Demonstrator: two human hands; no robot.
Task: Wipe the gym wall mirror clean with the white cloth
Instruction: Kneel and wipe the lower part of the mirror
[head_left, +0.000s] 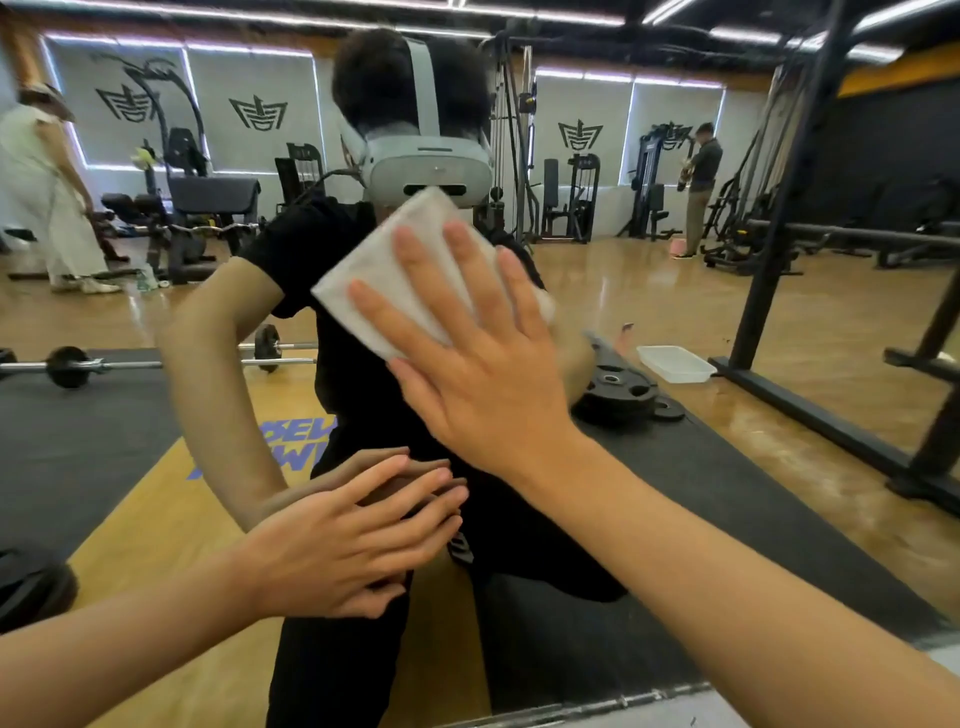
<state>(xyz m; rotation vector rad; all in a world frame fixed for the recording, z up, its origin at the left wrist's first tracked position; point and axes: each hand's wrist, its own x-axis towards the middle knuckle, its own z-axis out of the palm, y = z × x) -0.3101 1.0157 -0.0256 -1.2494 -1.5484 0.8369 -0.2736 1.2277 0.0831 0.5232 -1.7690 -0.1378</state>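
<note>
Head view: looks straight at the mirror (737, 332).
White cloth (384, 280): folded, flat against the glass, well above the mirror's bottom edge.
Right hand (478, 374): palm flat, fingers straight and spread, pressing the cloth to the glass.
Left hand (332, 551): lower down, nearer the bottom edge, fingers straight, tips touching the glass, holding nothing.

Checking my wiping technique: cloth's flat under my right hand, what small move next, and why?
Probably slide the right hand sideways, keeping the white cloth pressed flat on the mirror: straight fingers cover the cloth, and the left hand rests on the mirror lower down.
</note>
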